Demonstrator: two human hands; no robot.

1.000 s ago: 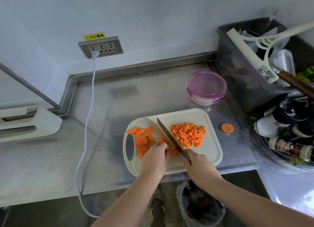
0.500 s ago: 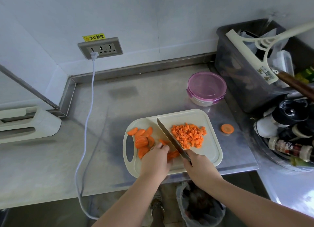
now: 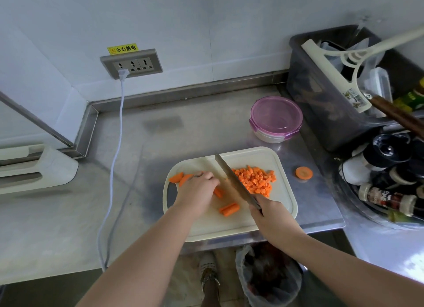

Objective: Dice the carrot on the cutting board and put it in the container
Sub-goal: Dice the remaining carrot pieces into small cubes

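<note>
Strips (image 3: 229,209) lie loose now; the left hand (image 3: 197,192) has moved onto the slices (image 3: 176,177), grip unclear. Dicing goes on: the right hand (image 3: 273,217) clenches the knife (image 3: 231,180).

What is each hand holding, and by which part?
The right hand grips the knife by its handle; the left hand rests on carrot slices, grip unclear.

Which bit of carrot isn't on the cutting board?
The lone round carrot slice, lying on the steel counter right of the cutting board; every other piece sits on the board.
</note>
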